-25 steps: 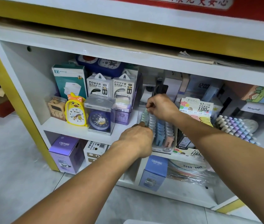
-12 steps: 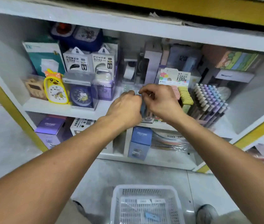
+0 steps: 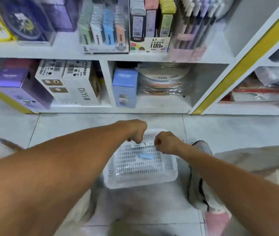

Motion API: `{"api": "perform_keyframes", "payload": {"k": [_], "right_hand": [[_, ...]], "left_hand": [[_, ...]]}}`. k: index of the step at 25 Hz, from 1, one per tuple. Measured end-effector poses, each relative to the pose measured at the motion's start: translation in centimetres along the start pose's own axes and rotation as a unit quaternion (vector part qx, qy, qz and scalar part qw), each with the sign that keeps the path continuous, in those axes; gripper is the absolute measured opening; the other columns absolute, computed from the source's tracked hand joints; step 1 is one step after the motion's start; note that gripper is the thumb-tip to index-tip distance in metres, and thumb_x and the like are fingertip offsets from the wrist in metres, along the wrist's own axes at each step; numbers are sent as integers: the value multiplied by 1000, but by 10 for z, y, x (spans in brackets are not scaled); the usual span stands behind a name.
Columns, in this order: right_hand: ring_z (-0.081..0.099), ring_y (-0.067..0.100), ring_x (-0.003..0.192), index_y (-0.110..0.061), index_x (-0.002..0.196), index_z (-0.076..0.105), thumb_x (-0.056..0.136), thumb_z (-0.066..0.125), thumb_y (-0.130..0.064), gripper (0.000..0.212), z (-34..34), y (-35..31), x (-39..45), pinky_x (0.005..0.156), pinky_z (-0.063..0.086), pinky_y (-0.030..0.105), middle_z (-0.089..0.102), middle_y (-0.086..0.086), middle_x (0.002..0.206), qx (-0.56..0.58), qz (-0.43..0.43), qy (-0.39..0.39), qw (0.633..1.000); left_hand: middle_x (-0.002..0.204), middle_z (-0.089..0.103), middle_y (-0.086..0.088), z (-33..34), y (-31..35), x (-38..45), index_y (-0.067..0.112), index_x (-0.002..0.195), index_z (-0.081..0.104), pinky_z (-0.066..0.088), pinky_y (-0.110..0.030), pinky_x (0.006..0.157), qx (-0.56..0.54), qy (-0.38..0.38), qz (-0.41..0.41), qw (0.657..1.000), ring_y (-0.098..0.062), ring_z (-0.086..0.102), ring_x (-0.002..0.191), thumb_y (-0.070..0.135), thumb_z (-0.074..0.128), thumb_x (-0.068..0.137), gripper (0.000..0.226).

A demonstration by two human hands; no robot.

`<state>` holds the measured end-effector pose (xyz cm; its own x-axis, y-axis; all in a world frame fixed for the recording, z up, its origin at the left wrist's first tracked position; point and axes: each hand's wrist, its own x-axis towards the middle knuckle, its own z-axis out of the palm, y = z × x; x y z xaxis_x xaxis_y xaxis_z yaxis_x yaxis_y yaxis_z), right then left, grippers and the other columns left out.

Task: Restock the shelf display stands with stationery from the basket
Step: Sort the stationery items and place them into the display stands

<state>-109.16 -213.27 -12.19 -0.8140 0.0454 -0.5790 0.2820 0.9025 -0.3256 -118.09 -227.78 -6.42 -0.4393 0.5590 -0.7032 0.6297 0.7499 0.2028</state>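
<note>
Basket (image 3: 140,179) on floor at 6 o'clock from stand (image 3: 103,31), nearly empty: blue piece (image 3: 146,156) plus two white pieces (image 3: 144,144) left. Left hand (image 3: 136,132) and right hand (image 3: 167,143) over far rim, fingers curled; grip unclear. Stand rows look full; restock near end.

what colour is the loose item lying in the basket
Light blue, seen in the head view, on the white basket floor.
</note>
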Motion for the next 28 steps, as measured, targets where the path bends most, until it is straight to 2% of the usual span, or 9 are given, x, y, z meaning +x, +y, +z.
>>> {"api": "perform_keyframes", "payload": {"k": [3, 5, 8, 12, 16, 19, 22, 26, 28], "right_hand": [[59, 26, 114, -12, 122, 62, 89, 61, -11, 33, 48, 26, 16, 90, 49, 30, 61, 9, 128, -22, 19, -13, 999], [56, 27, 120, -12, 127, 58, 92, 61, -16, 36, 77, 35, 25, 96, 48, 35, 57, 9, 133, -44, 18, -25, 999], [54, 27, 124, -14, 132, 54, 95, 60, -19, 37, 107, 36, 41, 98, 47, 39, 53, 8, 138, -63, -5, -32, 997], [64, 25, 104, -18, 133, 53, 94, 60, -10, 41, 129, 30, 54, 82, 56, 39, 55, 3, 128, -85, -37, 13, 996], [65, 26, 89, -11, 135, 46, 97, 55, -11, 39, 147, 28, 55, 69, 51, 34, 55, 7, 119, -123, -66, 26, 990], [66, 27, 86, -9, 121, 54, 97, 52, -10, 24, 137, 29, 60, 67, 54, 36, 56, 9, 119, -143, -45, 31, 988], [62, 29, 69, -5, 100, 59, 89, 59, 1, 14, 113, 28, 71, 52, 43, 35, 52, 12, 118, -157, -34, 94, 983], [67, 26, 79, -6, 115, 56, 80, 70, -1, 38, 100, 25, 81, 52, 40, 33, 52, 15, 124, -289, -50, 46, 955], [68, 24, 76, -6, 120, 51, 76, 76, -7, 51, 105, 24, 78, 50, 39, 32, 55, 15, 116, -332, -55, 22, 941]], "left_hand": [[88, 60, -9, 54, 9, 35, 11, 73, 46, 49, -33, 71, -5, 15, -17, 1000, -28, 62, 85, 11, 64, 85, 22], [110, 59, -11, 90, 8, 51, 11, 91, 56, 52, -37, 80, -7, 26, -28, 999, -29, 61, 102, 7, 63, 86, 10], [125, 49, -14, 127, -2, 70, 3, 124, 51, 48, -44, 88, -4, 69, -36, 997, -32, 50, 118, 1, 60, 87, 39], [129, 48, -18, 146, -11, 89, 1, 133, 43, 46, -45, 89, 20, 107, -10, 994, -34, 48, 120, 0, 56, 86, 48], [128, 48, -17, 159, -15, 104, 2, 131, 43, 45, -46, 92, -20, 117, -41, 992, -34, 46, 121, 7, 56, 87, 45], [122, 52, -18, 166, -20, 110, 2, 125, 45, 50, -45, 89, -70, 95, -85, 989, -33, 49, 115, 4, 57, 85, 42], [119, 55, -15, 173, -28, 111, 2, 123, 50, 50, -41, 89, -102, 87, -115, 984, -31, 52, 113, -2, 57, 82, 42], [120, 53, -18, 179, -34, 110, 1, 124, 44, 49, -40, 91, -128, 79, -117, 982, -32, 52, 113, -2, 62, 82, 46], [120, 51, -21, 179, -30, 110, -1, 123, 41, 50, -41, 90, -138, 70, -110, 982, -35, 53, 112, -5, 62, 81, 47]]}}
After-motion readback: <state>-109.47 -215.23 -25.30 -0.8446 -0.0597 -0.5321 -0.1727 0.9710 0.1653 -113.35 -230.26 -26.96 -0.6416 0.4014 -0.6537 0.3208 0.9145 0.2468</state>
